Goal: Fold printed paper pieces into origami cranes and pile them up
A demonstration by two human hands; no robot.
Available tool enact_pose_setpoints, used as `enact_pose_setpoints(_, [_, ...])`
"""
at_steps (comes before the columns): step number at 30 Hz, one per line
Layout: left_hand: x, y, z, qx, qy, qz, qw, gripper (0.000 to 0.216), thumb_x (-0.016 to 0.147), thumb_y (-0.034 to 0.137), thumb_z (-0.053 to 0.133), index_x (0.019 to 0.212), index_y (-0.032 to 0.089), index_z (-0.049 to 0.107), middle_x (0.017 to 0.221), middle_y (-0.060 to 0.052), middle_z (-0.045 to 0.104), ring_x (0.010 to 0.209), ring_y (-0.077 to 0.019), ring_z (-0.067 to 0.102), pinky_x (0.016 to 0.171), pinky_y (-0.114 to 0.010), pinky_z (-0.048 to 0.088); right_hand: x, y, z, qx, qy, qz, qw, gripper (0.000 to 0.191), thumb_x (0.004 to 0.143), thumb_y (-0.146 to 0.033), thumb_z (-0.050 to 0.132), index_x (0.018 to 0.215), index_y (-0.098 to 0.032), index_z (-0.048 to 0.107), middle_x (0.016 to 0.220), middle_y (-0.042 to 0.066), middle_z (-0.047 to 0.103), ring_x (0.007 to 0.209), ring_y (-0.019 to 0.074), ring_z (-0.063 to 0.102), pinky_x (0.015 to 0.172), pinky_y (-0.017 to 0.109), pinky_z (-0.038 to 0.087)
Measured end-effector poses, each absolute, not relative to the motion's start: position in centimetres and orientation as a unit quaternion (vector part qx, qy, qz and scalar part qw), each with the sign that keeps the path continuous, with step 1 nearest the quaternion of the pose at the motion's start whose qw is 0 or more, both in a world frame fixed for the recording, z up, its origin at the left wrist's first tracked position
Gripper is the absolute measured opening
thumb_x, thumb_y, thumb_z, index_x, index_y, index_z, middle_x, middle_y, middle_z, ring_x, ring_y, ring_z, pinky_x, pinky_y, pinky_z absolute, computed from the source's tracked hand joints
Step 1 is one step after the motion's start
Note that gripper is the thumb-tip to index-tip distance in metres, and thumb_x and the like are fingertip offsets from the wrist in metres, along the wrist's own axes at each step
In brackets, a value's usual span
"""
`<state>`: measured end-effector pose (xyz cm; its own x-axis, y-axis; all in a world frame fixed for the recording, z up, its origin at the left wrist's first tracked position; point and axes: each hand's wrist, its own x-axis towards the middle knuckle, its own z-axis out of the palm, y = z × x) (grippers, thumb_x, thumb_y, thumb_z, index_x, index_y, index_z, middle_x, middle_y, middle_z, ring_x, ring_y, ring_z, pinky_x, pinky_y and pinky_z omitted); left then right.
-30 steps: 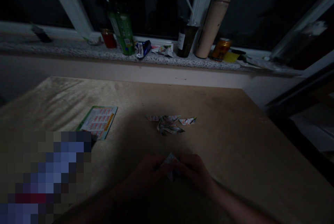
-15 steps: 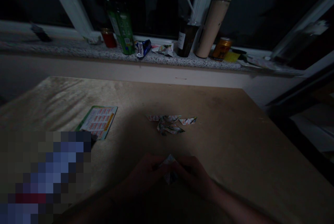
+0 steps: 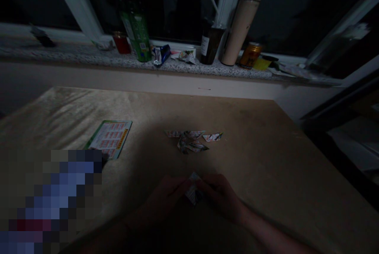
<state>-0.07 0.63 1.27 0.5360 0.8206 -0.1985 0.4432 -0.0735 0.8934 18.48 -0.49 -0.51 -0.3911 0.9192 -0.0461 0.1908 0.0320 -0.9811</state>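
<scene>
Between my two hands is a small piece of folded printed paper, diamond-shaped, with a point facing away from me. My left hand pinches its left edge, and my right hand pinches the right edge. Dim light hides the finer creases and some fingertips. Just beyond my hands, several folded paper pieces of the same printed kind lie in a loose group on the table.
Left on the table lies a printed card beside a pixelated area. Along the granite windowsill stand a green bottle, a red jar, a dark cup with a straw, a tall beige flask and a golden can.
The folded paper between my hands now shows more of its surface as my thumbs have shifted outward. My hands stay in nearly the same place; the view has moved slightly.
</scene>
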Motion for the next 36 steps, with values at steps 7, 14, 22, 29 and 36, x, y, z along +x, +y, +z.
enact_pose_setpoints(7, [0.1,0.7,1.2,0.701,0.472,0.185,0.502,0.039,0.091,0.038,0.034,0.073,0.015,0.060,0.066,0.003,0.057,0.062,-0.0125,0.051,0.059,-0.018,0.037,18.3,-0.4,-0.8,-0.462,-0.618,0.548,0.323,0.045,0.082,-0.050,0.049,0.058,-0.013,0.053,0.054,-0.004,0.036,0.051,0.0077,0.030,0.044,0.019,0.024])
enact_pose_setpoints(14, [0.2,0.6,1.0,0.715,0.476,0.172,0.482,0.038,0.090,0.040,0.037,0.078,0.015,0.063,0.069,0.002,0.062,0.062,-0.0131,0.054,0.057,-0.018,0.037,18.1,-0.7,-0.4,-0.459,-0.614,0.548,0.335,0.042,0.085,-0.046,0.046,0.061,-0.012,0.054,0.055,-0.003,0.039,0.051,0.0083,0.033,0.046,0.020,0.026])
enact_pose_setpoints(22, [0.1,0.8,0.8,0.699,0.483,0.192,0.491,0.038,0.090,0.038,0.036,0.078,0.016,0.065,0.069,0.002,0.065,0.065,-0.0137,0.057,0.062,-0.018,0.040,18.2,-0.6,-0.4,-0.431,-0.617,0.561,0.345,0.037,0.084,-0.046,0.048,0.069,-0.013,0.057,0.060,-0.002,0.045,0.055,0.0097,0.038,0.050,0.020,0.032])
enact_pose_setpoints(29, [0.1,0.5,1.0,0.722,0.463,0.182,0.480,0.036,0.089,0.036,0.038,0.074,0.015,0.064,0.068,0.001,0.065,0.063,-0.0129,0.057,0.059,-0.017,0.039,18.4,-0.8,0.1,-0.397,-0.607,0.606,0.326,0.039,0.084,-0.047,0.048,0.067,-0.014,0.059,0.059,-0.002,0.047,0.055,0.0100,0.040,0.053,0.021,0.033])
enact_pose_setpoints(36, [0.1,0.5,1.4,0.706,0.463,0.178,0.506,0.040,0.089,0.037,0.038,0.075,0.015,0.067,0.070,0.000,0.068,0.067,-0.0143,0.061,0.064,-0.018,0.041,18.4,-0.7,0.0,-0.393,-0.610,0.604,0.330,0.039,0.085,-0.047,0.048,0.068,-0.013,0.060,0.060,-0.002,0.049,0.055,0.0098,0.041,0.053,0.021,0.033])
